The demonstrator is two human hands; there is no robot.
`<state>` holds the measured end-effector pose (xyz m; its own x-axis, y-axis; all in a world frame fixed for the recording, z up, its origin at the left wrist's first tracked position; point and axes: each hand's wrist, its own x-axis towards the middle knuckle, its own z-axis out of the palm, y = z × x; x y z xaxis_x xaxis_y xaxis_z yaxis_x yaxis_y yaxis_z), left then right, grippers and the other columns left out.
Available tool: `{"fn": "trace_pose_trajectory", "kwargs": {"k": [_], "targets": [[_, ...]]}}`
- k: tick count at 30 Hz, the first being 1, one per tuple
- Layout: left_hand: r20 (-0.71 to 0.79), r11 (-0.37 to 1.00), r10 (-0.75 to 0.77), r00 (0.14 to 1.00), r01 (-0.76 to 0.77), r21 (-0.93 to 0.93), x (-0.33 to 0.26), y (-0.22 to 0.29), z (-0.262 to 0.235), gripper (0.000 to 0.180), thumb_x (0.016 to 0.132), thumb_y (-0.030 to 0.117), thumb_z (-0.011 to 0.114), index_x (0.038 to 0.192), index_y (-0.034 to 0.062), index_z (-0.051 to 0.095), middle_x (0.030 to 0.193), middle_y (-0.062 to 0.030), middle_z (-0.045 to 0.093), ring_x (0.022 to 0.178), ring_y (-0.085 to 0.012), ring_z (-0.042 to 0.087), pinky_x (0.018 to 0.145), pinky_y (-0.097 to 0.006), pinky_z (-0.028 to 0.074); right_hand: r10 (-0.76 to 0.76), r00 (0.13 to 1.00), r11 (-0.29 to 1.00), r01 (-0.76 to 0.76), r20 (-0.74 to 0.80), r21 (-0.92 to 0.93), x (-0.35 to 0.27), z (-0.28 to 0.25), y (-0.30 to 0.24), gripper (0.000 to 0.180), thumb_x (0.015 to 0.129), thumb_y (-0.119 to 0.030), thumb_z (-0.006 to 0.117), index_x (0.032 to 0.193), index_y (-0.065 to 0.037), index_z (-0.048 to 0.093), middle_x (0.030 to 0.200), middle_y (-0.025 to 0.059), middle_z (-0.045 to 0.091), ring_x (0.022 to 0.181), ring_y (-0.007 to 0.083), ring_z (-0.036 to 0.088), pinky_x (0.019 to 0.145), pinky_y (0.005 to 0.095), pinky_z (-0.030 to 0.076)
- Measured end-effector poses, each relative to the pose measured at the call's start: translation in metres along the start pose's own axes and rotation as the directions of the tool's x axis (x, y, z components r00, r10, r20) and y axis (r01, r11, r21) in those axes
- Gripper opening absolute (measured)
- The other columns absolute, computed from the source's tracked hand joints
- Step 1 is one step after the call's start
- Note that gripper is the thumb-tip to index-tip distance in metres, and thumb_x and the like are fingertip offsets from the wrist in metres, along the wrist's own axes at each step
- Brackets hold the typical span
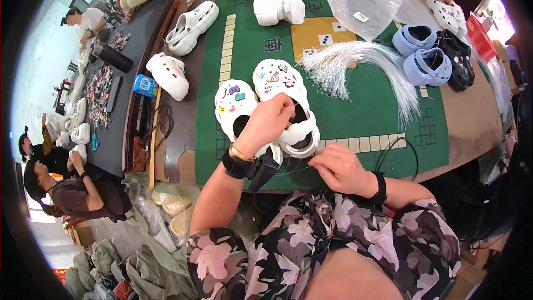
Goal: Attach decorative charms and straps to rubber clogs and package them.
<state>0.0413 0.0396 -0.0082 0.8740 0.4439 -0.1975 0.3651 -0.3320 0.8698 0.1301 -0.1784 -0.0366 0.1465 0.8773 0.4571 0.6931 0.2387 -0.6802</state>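
A lap in a dark flower-print garment [333, 244] fills the lower middle of the view, and both forearms rise from it toward the near edge of a green table mat [366, 111]. The right hand [341, 169] rests at that edge with its fingers drawn in close, pinching what looks like a thin clear strand; the strand itself is too fine to follow. The left hand [266, 123], with a black wrist strap and a gold bangle, is curled narrow over the heel end of a pair of white clogs [266, 108], fingertips pinched together at the strap of the right-hand shoe and the palm lying across the left-hand one. The two clogs lie side by side and touching, long axes running away from the person and leaning slightly to the right, toes toward the far side of the table and heels toward the lap. They are thick-soled, glossy white, with holes in the uppers filled by small coloured charms. Just beyond and to the right of the pair, a bundle of clear plastic strands [355, 64] fans across the mat. Farther off lie a clear plastic bag [361, 3], more white clogs [191, 25], and pale blue clogs [422, 53] beside black ones [458, 58].
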Motion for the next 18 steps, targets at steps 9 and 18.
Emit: {"fn": "trace_pose_trajectory", "kwargs": {"k": [9,18], "targets": [[0.015,0.999,-0.007,1.0,0.007,0.037,0.001,0.001,-0.001,0.017,0.094,0.016,0.056,0.096,-0.001,0.058,0.086,-0.0112,0.07,0.069,-0.0139,0.065,0.063,-0.028,0.052,-0.028,0.999,0.999,0.029,0.034,-0.038,0.007,0.007,0.0,0.013,0.074,-0.001,0.066,0.086,-0.003,0.063,0.078,0.01,0.062,0.074,0.0294,0.06,0.068,0.039,0.046],[0.015,0.998,0.047,0.999,-0.047,0.034,-0.002,0.002,0.001,0.012,0.09,0.011,0.061,0.092,-0.0011,0.061,0.077,-0.0056,0.067,0.065,-0.0092,0.06,0.058,-0.025,0.047,-0.134,0.989,0.968,0.119,-0.056,-0.221,0.019,0.013,0.008,0.018,0.071,0.0,0.067,0.088,-0.005,0.065,0.09,0.0083,0.063,0.09,0.0273,0.062,0.078,0.0386,0.045]]}}
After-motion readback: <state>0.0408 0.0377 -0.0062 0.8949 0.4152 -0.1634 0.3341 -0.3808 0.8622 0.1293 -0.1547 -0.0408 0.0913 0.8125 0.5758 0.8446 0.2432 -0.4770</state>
